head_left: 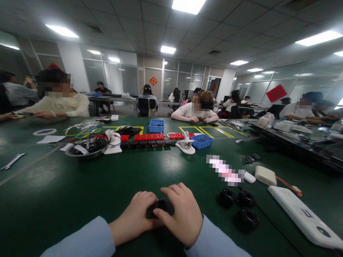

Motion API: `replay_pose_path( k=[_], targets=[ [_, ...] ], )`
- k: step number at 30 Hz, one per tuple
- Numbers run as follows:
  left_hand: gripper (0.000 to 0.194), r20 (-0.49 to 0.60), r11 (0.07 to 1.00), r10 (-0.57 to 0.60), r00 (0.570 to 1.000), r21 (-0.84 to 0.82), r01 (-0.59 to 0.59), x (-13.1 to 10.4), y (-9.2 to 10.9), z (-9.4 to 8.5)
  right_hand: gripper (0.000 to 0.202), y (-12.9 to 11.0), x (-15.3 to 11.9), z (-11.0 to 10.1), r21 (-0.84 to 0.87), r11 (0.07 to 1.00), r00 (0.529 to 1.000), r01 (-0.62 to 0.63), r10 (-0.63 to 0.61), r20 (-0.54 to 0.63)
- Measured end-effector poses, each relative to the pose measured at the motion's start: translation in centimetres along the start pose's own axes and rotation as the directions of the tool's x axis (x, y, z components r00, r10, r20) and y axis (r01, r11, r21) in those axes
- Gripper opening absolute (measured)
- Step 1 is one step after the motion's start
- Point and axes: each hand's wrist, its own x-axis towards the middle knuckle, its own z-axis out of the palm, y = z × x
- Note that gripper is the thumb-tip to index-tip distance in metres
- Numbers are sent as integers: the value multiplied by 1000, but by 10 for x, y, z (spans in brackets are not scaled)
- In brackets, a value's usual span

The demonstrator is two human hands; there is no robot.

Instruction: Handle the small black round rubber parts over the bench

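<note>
Low over the near middle of the green table, my two hands meet around a small black round part (161, 204), mostly hidden by fingers. My left hand (135, 213) is closed on it from the left, fingers bent and thumb below. My right hand (183, 212) curves over it from the right, thumb and fingertips closed about its edge. Three black ring-shaped parts lie right of my right hand: one ring (227, 197), another (246, 199) behind, and a third (247, 219) nearer me.
A white long device (305, 218) and a beige box (265, 175) lie at right. Farther back are a red-and-black strip (149, 138), blue bins (156, 126), a white clip stand (186, 144) and a metal bowl (85, 152). A wrench (13, 161) lies left. Other people sit around.
</note>
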Motion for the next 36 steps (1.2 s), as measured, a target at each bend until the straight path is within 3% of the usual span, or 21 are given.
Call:
replay_pose_path(
  k=[5, 19, 36],
  targets=[
    [27, 10, 1000, 14, 1000, -24, -13, 0, 0, 0, 17, 1, 1, 2, -67, 997, 996, -28, 34, 87],
    [24, 7, 1000, 13, 1000, -8, -13, 0, 1, 0, 12, 2, 1, 3, -43, 999, 996, 25, -21, 88],
    [14, 31, 999, -12, 999, -47, 13, 0, 4, -3, 27, 3, 1, 10, 168, 976, 985, 138, -153, 75]
  ],
)
